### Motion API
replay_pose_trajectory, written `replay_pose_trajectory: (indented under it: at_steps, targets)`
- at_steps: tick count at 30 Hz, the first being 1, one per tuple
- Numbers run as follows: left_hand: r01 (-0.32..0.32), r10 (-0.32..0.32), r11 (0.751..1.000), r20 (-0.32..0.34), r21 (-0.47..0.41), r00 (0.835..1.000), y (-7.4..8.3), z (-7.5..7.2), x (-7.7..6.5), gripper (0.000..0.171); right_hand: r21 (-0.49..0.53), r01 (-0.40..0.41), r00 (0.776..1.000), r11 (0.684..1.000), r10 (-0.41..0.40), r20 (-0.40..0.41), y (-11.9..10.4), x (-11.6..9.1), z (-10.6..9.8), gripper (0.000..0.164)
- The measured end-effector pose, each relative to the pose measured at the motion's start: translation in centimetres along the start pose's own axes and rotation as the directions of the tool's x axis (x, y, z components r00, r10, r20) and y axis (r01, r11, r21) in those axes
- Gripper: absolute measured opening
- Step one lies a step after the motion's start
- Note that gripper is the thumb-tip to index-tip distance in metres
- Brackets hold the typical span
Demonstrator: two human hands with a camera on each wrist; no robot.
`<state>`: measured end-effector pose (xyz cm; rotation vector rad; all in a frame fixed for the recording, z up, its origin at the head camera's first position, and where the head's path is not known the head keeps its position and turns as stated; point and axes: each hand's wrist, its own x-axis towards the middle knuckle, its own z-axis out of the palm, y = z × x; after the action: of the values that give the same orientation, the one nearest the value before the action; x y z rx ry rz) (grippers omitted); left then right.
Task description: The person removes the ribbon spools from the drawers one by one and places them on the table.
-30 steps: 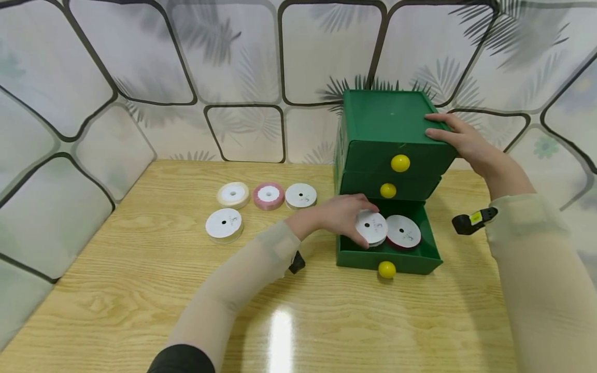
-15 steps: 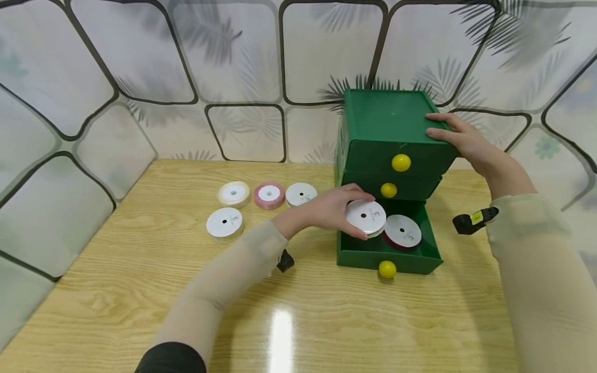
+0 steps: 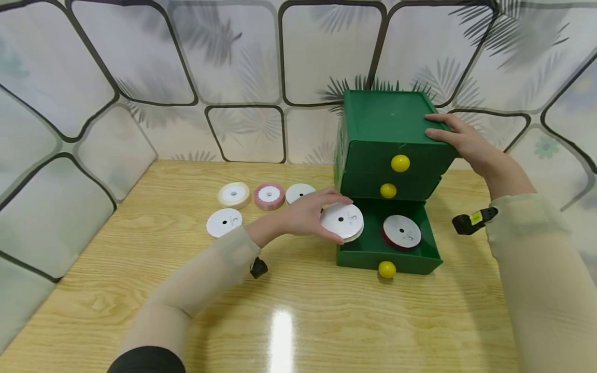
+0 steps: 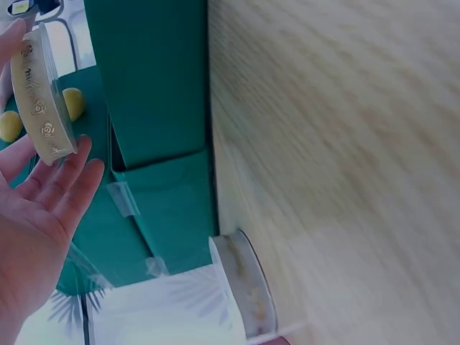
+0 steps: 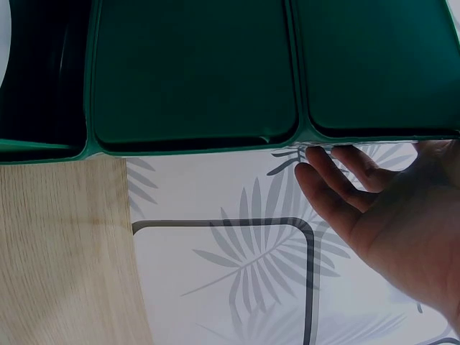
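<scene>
Between thumb and fingers, my left hand (image 3: 308, 215) grips a white-faced ribbon spool (image 3: 342, 221) over the left edge of the pulled-out bottom drawer (image 3: 364, 259). In the left wrist view the held ribbon spool (image 4: 42, 100) shows a cream ribbon edge with rose patterns. Another spool, with dark red ribbon (image 3: 401, 231), lies flat inside the drawer. My right hand (image 3: 466, 142) rests on the top right edge of the green drawer cabinet (image 3: 387, 116). In the right wrist view, the fingers of the right hand (image 5: 388, 215) lie against the cabinet's side.
On the table left of the cabinet lie a cream spool (image 3: 233, 195), a pink spool (image 3: 269, 196), a white-faced spool (image 3: 298, 192) partly behind the left hand, and another white-faced spool (image 3: 224, 223). Yellow knobs (image 3: 387, 269) stick out from the drawers. A patterned wall (image 3: 247, 132) stands behind.
My left hand has lifted the ribbon spool from beside the dark red one and carried it left, to the drawer's left edge. The right hand has stayed on the cabinet.
</scene>
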<state>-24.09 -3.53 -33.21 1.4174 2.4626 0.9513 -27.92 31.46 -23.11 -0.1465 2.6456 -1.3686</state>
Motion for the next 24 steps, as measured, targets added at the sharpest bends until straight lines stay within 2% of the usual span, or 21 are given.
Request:
replay_pose_trajectory:
  at_steps: [5,9,16,21,24]
  targets:
    - [-0.011,0.010,0.999,-0.030,-0.051,1.000,-0.3,-0.2,-1.8,0.075,-0.004,-0.001,1.000,1.000,0.001,-0.003,0.0,0.0,0.0,0.064]
    - [0.010,-0.012,0.998,-0.034,-0.066,0.999,-0.7,-0.3,-3.4,0.076,-0.011,0.004,1.000,1.000,-0.004,0.000,-0.1,0.0,0.0,0.063]
    - [0.116,-0.117,0.992,-0.021,-0.053,0.993,-1.7,-0.8,-6.3,0.080,-0.005,0.012,1.000,1.000,-0.012,-0.004,-0.2,0.1,0.1,0.064]
    - [0.149,-0.153,0.986,-0.044,-0.076,0.987,-2.7,-1.3,-8.0,0.080,-0.008,0.007,1.000,1.000,-0.007,-0.006,-0.1,0.1,0.1,0.065]
    - [0.189,-0.194,0.978,-0.056,-0.085,0.979,-3.2,-1.7,-9.0,0.080,-0.004,0.006,1.000,1.000,-0.006,-0.003,0.0,0.0,0.0,0.065]
